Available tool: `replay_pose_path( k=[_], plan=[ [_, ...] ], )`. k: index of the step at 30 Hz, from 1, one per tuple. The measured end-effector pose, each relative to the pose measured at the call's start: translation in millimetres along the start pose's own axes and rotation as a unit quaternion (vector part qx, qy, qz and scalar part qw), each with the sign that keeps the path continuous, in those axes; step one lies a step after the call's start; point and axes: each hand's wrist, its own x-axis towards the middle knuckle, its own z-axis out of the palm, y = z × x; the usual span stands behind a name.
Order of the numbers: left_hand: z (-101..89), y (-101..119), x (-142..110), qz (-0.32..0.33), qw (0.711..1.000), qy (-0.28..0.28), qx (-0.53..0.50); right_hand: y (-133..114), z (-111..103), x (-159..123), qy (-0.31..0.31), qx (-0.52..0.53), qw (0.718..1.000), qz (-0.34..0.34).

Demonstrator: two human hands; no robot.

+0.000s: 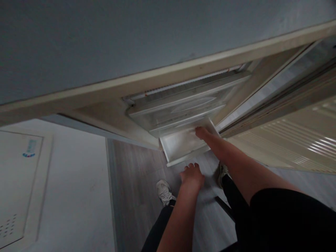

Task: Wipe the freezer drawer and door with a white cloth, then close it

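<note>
A shallow white drawer [181, 140] is pulled out at the bottom of a cream-framed recess. My right hand [201, 133] reaches over the drawer near its right side, fingers curled down. Whatever those fingers hold, if anything, is hidden. In front of the drawer's front edge, my left hand [192, 174] has its fingers bent and apart, with nothing visible in them. Above the drawer, translucent drawer fronts [183, 106] are stacked inside the recess.
An open cream door with ribbed panels [294, 140] stands at the right. At the left is a white wall [76, 182] with a flat panel [21, 182] bearing a blue logo. My shoes [165, 192] are on the grey wood-look floor [136, 175].
</note>
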Motion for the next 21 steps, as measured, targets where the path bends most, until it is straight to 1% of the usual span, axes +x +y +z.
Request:
replay_pose_path(
  k=[3,6,9,12,14,17,19,21],
  plan=[
    [-0.1,2.0,-0.5,0.002,1.000,-0.005,0.007,19.7,-2.2,-7.6,-0.013,-0.036,0.999,-0.035],
    [-0.9,2.5,-1.4,-0.002,1.000,-0.011,0.010,36.4,2.5,-16.8,-0.012,-0.057,0.997,-0.051],
    [-2.1,2.9,-2.2,0.007,1.000,-0.018,0.010,44.7,13.5,-22.8,-0.011,-0.069,0.997,-0.034],
    [-2.9,2.4,-2.5,0.005,1.000,-0.026,0.010,46.0,18.8,-19.2,-0.022,-0.071,0.997,-0.003],
    [-2.8,1.5,-2.5,-0.001,1.000,-0.026,0.011,46.0,14.8,-11.0,-0.023,-0.067,0.997,0.016],
    [-1.8,-0.1,-2.9,0.003,1.000,-0.023,0.010,48.0,2.7,0.9,-0.019,-0.053,0.997,0.045],
    [-1.2,-0.8,-3.8,0.008,1.000,-0.024,0.008,50.9,-3.5,1.5,-0.019,-0.045,0.997,0.052],
    [-0.7,-0.9,-4.8,0.008,1.000,-0.025,0.007,53.5,-5.9,-4.5,-0.030,-0.038,0.998,0.043]
  ],
)
